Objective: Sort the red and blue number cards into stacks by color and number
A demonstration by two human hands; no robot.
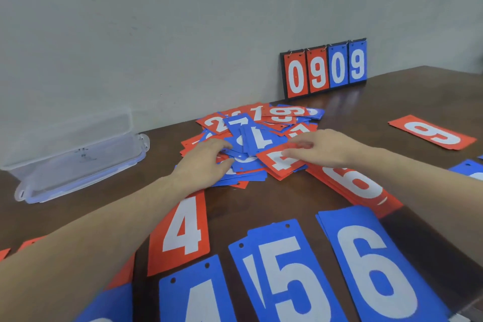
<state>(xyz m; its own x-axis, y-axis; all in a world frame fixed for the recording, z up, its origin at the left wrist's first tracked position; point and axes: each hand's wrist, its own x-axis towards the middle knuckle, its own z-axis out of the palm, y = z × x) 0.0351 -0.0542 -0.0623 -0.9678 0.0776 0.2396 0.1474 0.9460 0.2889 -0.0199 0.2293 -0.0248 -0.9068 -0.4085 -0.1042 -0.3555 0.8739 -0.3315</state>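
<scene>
A loose heap of red and blue number cards (261, 128) lies in the middle of the brown table. My left hand (206, 162) rests on the heap's near left side with its fingers curled onto the cards. My right hand (321, 149) pinches the far edge of a red card (281, 162) on the heap's near right. Sorted cards lie nearer me: a red 4 (183, 230), a blue 4 (198, 295), a blue 5 (287, 269), a blue 6 (371, 264), a red 6 (350, 180). A red 9 (431, 132) lies at far right.
A clear plastic box (75, 149) with its lid under it stands at the left against the wall. A small flip scoreboard (324, 69) reading 0909 stands at the back by the wall. More card edges show at the left (26, 243) and right (470, 170) borders.
</scene>
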